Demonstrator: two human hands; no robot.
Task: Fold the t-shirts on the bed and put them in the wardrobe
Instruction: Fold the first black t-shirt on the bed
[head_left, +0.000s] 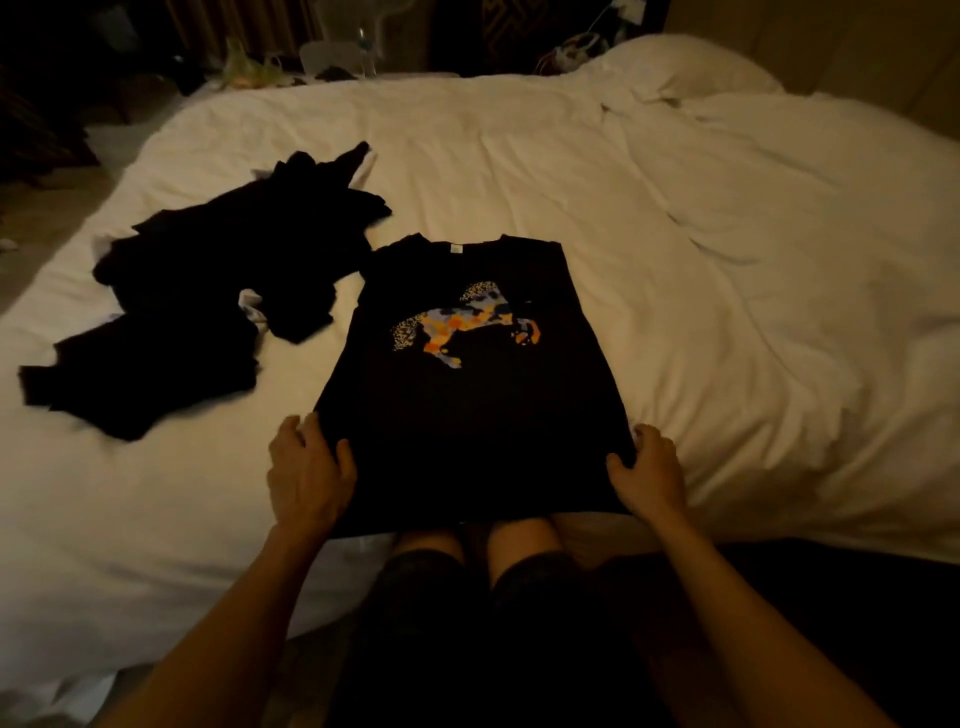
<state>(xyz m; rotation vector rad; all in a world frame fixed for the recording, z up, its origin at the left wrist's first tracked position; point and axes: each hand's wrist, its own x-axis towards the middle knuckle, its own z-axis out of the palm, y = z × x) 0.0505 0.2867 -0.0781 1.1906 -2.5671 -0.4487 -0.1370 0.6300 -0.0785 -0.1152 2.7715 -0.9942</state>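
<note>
A black t-shirt (467, 415) with a colourful horse print lies flat on the white bed (675, 234), its sides folded in and its collar pointing away from me. Its hem hangs over the bed's near edge above my knees. My left hand (306, 473) grips the left bottom edge, thumb on top of the cloth. My right hand (649, 473) grips the right bottom edge the same way. A heap of other black t-shirts (208, 291) lies crumpled to the left, with bits of white cloth showing among them.
A white pillow (691, 62) lies at the far right of the bed. Beyond the far edge stand a clear glass vessel (358, 47) and dim clutter. Floor shows at the left. The wardrobe is not in view.
</note>
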